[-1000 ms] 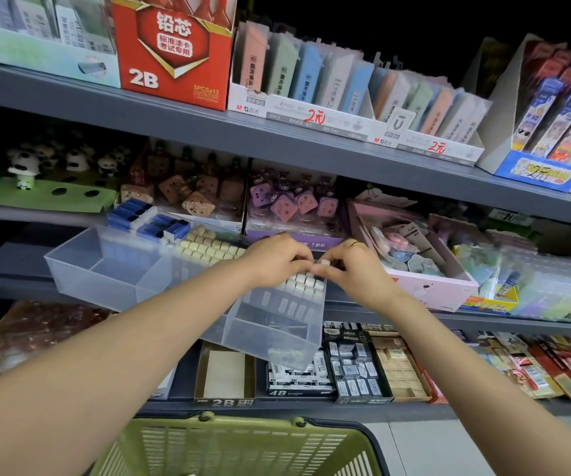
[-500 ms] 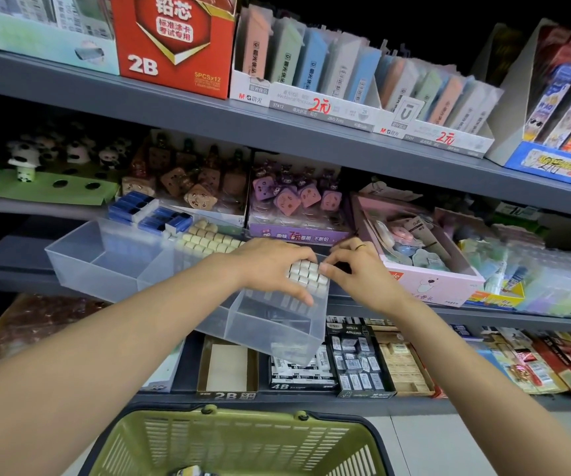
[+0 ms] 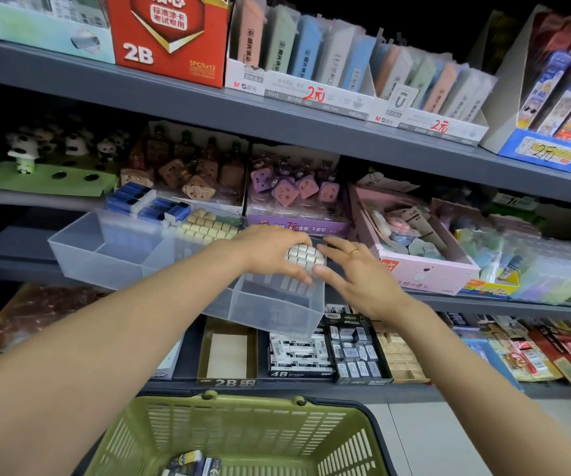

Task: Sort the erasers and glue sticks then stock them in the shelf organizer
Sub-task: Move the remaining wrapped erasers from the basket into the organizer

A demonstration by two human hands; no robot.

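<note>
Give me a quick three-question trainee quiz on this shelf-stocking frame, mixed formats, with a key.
1. True or false: both hands are at the right-hand compartment of the clear organizer, over the white erasers.
2. Multiple choice: which erasers lie in the organizer's back left part? A) blue-sleeved erasers B) pink ones C) green ones
3. Fill in: the green basket sits ____ the person's arms in the head view.

Key
1. True: the left hand lies across the top of the white erasers and the right hand touches them from the right side.
2. A.
3. Below; a few packaged items lie at its bottom.
</note>
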